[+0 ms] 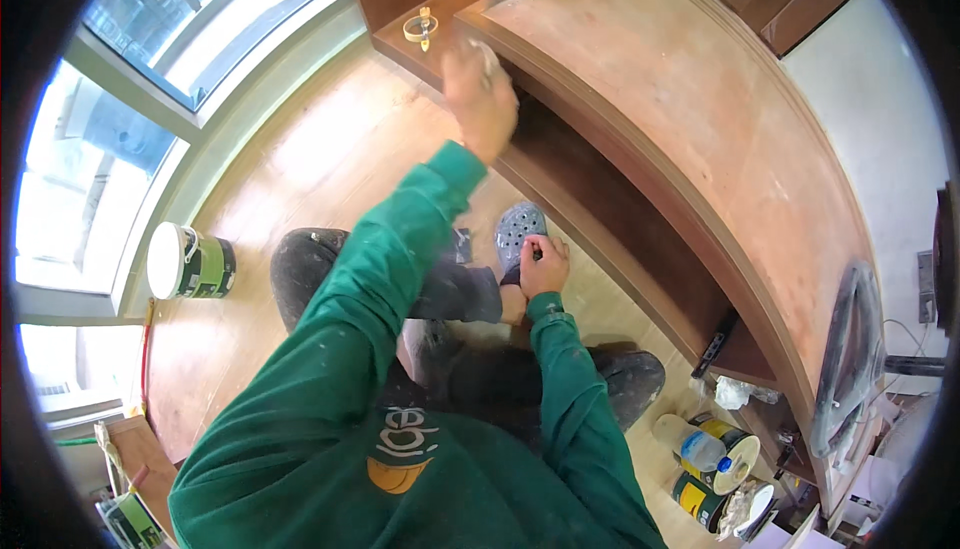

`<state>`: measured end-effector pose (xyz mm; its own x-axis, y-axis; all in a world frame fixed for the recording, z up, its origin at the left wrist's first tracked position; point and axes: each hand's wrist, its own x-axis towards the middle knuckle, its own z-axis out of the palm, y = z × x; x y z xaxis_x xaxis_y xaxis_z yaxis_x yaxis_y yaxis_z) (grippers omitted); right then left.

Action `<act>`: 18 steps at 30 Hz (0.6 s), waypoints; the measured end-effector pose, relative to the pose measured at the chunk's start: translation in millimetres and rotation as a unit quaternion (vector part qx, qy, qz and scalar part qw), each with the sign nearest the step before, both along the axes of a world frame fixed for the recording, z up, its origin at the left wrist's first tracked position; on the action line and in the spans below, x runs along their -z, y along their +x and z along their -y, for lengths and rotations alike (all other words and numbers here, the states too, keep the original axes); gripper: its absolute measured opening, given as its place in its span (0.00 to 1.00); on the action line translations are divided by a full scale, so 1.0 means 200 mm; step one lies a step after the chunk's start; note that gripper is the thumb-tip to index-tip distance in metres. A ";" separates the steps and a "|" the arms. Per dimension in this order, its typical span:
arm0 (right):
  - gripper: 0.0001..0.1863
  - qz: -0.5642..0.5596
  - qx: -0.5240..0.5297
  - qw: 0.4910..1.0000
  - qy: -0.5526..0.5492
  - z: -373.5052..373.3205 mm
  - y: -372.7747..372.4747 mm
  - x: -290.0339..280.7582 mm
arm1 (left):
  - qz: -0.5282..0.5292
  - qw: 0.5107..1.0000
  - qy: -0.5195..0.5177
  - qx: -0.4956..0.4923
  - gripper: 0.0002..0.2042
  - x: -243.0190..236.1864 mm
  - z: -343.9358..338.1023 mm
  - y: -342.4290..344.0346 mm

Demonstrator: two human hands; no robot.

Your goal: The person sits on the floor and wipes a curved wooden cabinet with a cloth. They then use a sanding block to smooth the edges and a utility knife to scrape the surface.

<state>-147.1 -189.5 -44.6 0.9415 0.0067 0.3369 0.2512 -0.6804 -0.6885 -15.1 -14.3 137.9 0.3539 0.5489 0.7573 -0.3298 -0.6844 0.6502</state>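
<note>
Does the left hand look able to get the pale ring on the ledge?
Probably yes: the left hand is close and nothing visible blocks the pale ring, though a whitish thing it seems to hold may hamper grasping.

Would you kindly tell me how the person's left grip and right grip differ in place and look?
The left grip is raised beside the wooden cabinet, while the right grip is lower, down by the grey clog. The left grip is blurred; the right grip looks sharper. The left grip shows a pale thing, too blurred to identify; the right grip shows only a small dark patch. Both extend from green sleeves.
</note>
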 end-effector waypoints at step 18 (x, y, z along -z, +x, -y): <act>0.06 0.002 0.005 0.999 -0.039 -0.05 -0.01 -0.01 | -0.039 0.995 -0.091 -0.029 0.06 -0.04 0.14 0.00</act>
